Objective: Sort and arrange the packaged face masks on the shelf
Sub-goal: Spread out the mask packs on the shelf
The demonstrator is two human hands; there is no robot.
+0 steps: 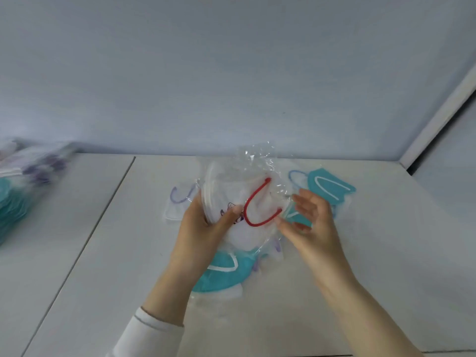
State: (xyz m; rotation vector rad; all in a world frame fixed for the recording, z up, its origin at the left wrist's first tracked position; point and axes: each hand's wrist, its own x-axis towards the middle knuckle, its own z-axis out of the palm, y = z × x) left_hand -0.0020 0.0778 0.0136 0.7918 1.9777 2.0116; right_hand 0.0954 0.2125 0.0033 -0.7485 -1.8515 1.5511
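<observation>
While the left hand grips the red-looped packaged mask above the unsorted heap on the shelf, thumb across its front, probably to identify its kind, the right hand hangs loosely spread just beside its wrapper; a blurred stack lies far left.

I am working at a white shelf against a bare pale wall, bagged masks lying stacked at left: stockroom or shop, undetermined.
</observation>
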